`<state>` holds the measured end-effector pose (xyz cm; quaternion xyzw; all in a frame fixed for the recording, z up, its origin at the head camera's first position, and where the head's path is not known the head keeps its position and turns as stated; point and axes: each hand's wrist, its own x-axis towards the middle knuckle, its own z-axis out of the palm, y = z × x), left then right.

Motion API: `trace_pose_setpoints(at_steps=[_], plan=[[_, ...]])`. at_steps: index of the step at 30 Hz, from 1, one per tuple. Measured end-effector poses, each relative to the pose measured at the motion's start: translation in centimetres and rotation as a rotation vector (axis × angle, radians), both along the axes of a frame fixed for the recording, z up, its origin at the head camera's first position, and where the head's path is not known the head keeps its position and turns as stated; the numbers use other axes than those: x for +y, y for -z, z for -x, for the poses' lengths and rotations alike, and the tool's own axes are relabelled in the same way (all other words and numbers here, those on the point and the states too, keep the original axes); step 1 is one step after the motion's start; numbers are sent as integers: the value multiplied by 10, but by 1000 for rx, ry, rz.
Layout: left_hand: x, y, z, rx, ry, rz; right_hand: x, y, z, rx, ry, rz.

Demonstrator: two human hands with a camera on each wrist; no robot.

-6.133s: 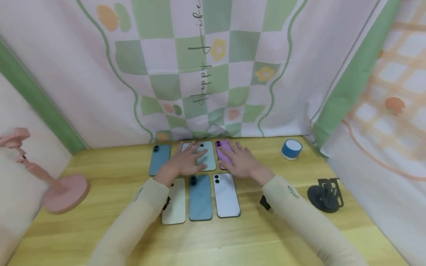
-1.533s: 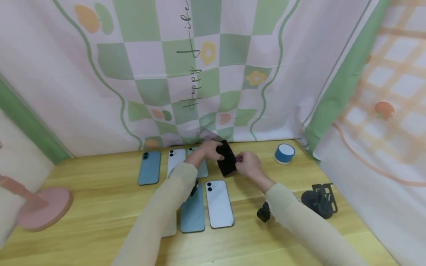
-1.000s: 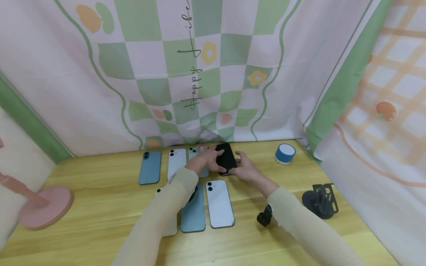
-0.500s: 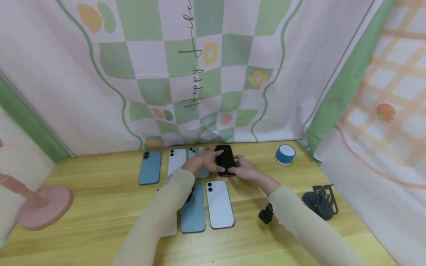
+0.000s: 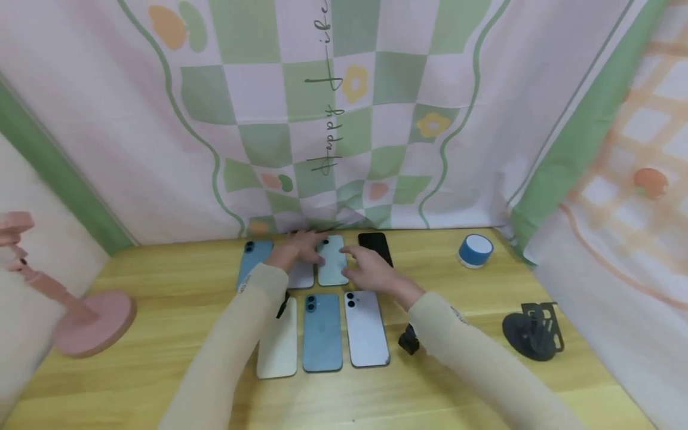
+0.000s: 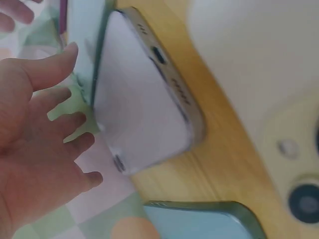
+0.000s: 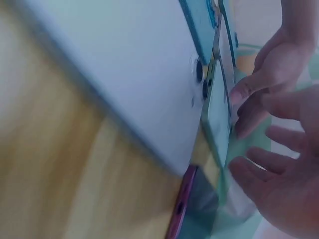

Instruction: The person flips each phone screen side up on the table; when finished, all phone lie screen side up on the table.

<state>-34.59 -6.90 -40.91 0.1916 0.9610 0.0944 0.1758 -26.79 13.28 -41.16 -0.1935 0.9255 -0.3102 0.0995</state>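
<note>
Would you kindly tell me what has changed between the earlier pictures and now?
The purple-backed phone, earlier back up, now lies black screen up. The left hand and right hand have let go of it, moving leftward to either side of the mint phone. The front row's cream phone, blue phone and white phone stayed put.

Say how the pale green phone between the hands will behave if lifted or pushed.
The pale green phone looks rigid, being straight-edged, so it probably won't bend. Its smooth back may be slippery. Lying flat on the table, it would likely slide, not roll.
</note>
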Motion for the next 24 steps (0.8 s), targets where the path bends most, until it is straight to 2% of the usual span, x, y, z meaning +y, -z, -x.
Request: trace_pose_setpoints(at_steps=[4,8,17,24], plan=[[-3,5,1,14,15,2,-17,1,3,76,-111,-156],[-3,9,1,8,0,-27,-28,6,7,96,-128,-246],[-5,13,0,2,-34,-76,-32,17,13,144,-113,-327],[-5,11,0,1,-71,-143,-34,20,12,176,-116,-337]])
